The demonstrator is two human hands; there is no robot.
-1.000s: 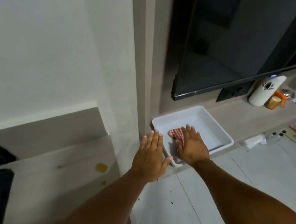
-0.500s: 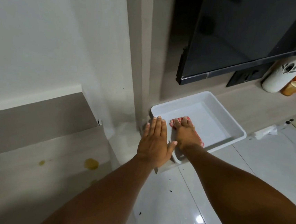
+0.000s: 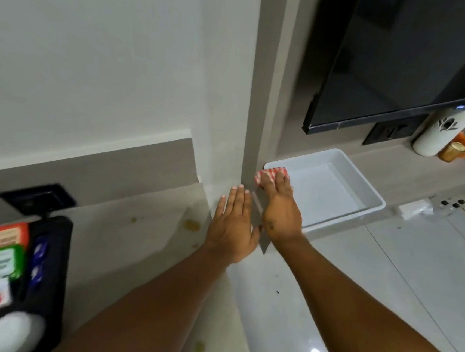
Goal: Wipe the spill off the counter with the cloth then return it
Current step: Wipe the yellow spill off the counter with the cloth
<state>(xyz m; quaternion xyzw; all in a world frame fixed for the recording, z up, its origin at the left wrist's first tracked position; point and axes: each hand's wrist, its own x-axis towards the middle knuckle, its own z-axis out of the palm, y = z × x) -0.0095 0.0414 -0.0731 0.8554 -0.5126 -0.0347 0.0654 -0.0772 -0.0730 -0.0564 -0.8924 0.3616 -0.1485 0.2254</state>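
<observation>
My right hand (image 3: 280,213) lies over the red-and-white checked cloth (image 3: 268,175), fingers curled down onto it and pinning it at the near-left corner of the shallow white plastic tray (image 3: 364,185). My left hand (image 3: 232,227) is spread flat with fingers together and holds nothing, hovering at the right end of the pale wood-grain counter (image 3: 123,239). The yellow spill spot (image 3: 191,224) sits on the counter just left of that hand. A black organiser of packets (image 3: 15,265) stands at the near left.

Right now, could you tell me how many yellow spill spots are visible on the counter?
3 clear ones on the counter: large spot beside the left hand, small spot farther left, another spot near the front edge. Arms may hide more.
</observation>
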